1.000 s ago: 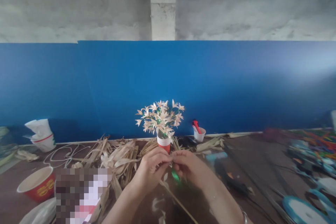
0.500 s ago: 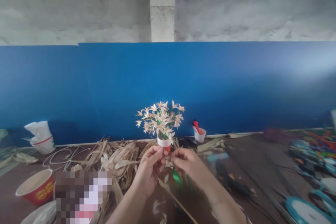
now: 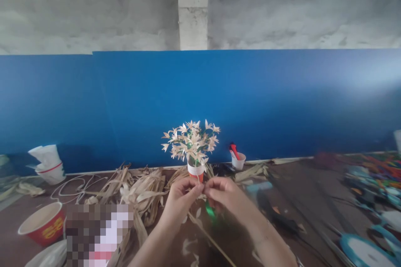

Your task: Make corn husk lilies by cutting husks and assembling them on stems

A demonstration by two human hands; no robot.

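My left hand [image 3: 179,201] and my right hand [image 3: 226,195] meet at the fingertips low in the middle of the view, both pinched on a small pale petal piece at the top of a thin stem [image 3: 213,242] that slants down to the right. A strip of green tape [image 3: 210,211] hangs under my right hand. Just behind my fingers stands a red and white paper cup [image 3: 195,171] holding a bunch of pale handmade flowers [image 3: 191,139].
Dried husk leaves [image 3: 140,190] lie heaped to the left on the brown table [image 3: 300,187]. A red paper bowl [image 3: 42,223], stacked white cups [image 3: 48,162], a small cup with a red tool [image 3: 238,158], tape rolls [image 3: 360,252] and a blue backboard [image 3: 282,100] surround the spot.
My hands drew slightly apart and then closed together again at the fingertips, a little higher and closer to the flower cup. The view shifted slightly.
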